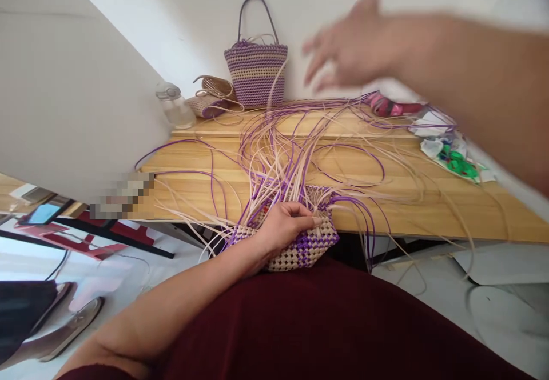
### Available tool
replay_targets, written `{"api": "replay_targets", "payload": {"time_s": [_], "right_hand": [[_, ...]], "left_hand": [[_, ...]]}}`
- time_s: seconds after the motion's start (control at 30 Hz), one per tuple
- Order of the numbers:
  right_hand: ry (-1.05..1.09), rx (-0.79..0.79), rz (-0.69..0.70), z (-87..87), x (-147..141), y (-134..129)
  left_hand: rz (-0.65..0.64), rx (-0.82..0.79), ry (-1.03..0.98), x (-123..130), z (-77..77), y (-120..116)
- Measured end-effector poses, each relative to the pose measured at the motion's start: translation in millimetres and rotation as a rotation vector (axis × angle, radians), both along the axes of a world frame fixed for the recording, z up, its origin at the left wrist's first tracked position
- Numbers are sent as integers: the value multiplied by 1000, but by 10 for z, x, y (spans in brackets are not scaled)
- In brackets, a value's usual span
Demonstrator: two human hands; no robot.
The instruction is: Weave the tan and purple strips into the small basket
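Note:
A half-woven basket [303, 254] in beige and purple cord rests at the table's front edge, against my lap. My left hand [288, 226] is closed on its near side, thumb and forefinger pinched together at the weave. Many loose beige and purple strands [278, 163] rise from the basket's rim and fan out across the table. High on the right, my right hand [347, 48] is lifted well away from the basket, blurred by motion. Its fingers look apart, and I see nothing held in them.
On the wooden table [189, 160], a finished purple and beige bag [257, 77] stands at the back beside smaller woven pieces [210, 103] and a clear bottle [176, 108]. Pink-handled items [392, 107] and a green-and-white packet [457, 160] lie right. A person's foot [75, 326] shows lower left.

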State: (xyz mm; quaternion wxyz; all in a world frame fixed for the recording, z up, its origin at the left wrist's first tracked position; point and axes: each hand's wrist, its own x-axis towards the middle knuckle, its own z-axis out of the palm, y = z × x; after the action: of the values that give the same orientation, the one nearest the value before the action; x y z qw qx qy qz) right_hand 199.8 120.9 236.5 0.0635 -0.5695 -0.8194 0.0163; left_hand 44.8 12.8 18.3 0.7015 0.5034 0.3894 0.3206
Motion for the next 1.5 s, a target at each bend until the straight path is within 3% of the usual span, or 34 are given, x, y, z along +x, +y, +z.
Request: {"api": "replay_targets", "payload": {"time_s": [0.07, 0.13, 0.23, 0.37, 0.47, 0.73, 1.03, 1.1, 1.2, 1.37, 1.5], "right_hand": [[-178, -135, 97, -334, -104, -231], [-281, -365, 282, -696, -169, -480], [-178, -451, 434, -1040, -168, -733], [78, -313, 491, -1165, -108, -796], [123, -239, 582, -1266, -97, -774], [232, -249, 707, -1507, -18, -658], [319, -243, 666, -1526, 29, -648], [359, -183, 601, -1518, 62, -728], [460, 29, 439, -1548, 168, -993], [457, 308, 304, -1876, 321, -1542], [467, 492, 182, -2150, 267, -1701]], "left_hand": [[-3, 13, 5, -21, -17, 0], [-18, 42, 3, -41, -44, 8], [-33, 59, -3, -54, -82, 26], [-30, 70, -83, -19, -103, 41], [3, 46, -174, 20, -90, 36], [-15, -41, -158, 7, -40, 31], [41, -170, -95, 1, -71, 75], [43, -164, -76, -3, -57, 85], [29, -131, -37, -33, -26, 93], [5, -98, 7, -82, -12, 76], [8, 38, 47, -87, -47, 51]]}}
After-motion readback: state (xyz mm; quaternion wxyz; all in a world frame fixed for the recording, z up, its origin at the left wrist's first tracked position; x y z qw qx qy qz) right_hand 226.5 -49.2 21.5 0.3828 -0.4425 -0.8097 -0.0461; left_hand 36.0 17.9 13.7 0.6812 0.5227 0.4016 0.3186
